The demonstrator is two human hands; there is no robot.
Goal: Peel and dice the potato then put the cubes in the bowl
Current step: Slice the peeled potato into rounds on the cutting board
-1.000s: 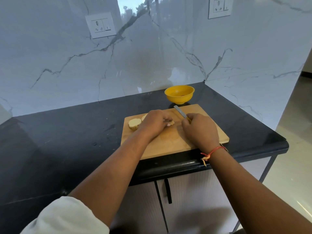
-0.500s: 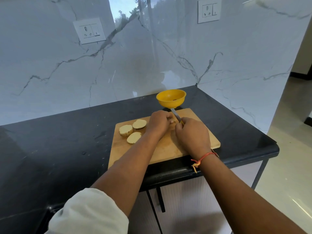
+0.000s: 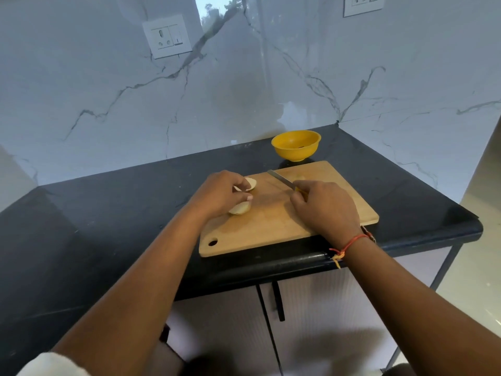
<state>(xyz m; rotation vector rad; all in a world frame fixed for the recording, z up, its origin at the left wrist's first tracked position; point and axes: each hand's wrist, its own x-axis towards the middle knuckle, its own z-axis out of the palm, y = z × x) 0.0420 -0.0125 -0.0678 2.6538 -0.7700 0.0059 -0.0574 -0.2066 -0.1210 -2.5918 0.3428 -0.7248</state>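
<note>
A wooden cutting board (image 3: 273, 229) lies on the black counter. My left hand (image 3: 222, 192) curls over pale potato slices at the board's far left; one slice (image 3: 250, 184) shows between its fingers and another slice (image 3: 240, 208) lies under the thumb. My right hand (image 3: 324, 206) grips the yellow handle of a knife (image 3: 280, 179), whose blade points up and left, just above the board. A yellow bowl (image 3: 296, 145) stands behind the board's far edge. Faint pale bits (image 3: 299, 177) lie on the board near the blade.
The black counter (image 3: 108, 213) runs left of the board and ends at a rounded front edge. Marble walls with a socket plate (image 3: 166, 36) close the back and right. Cabinet doors with a dark handle (image 3: 279, 302) are below.
My left hand has moved left from the middle of the board onto the potato slices. The knife in my right hand has come off the piece and now hovers with its blade free.
</note>
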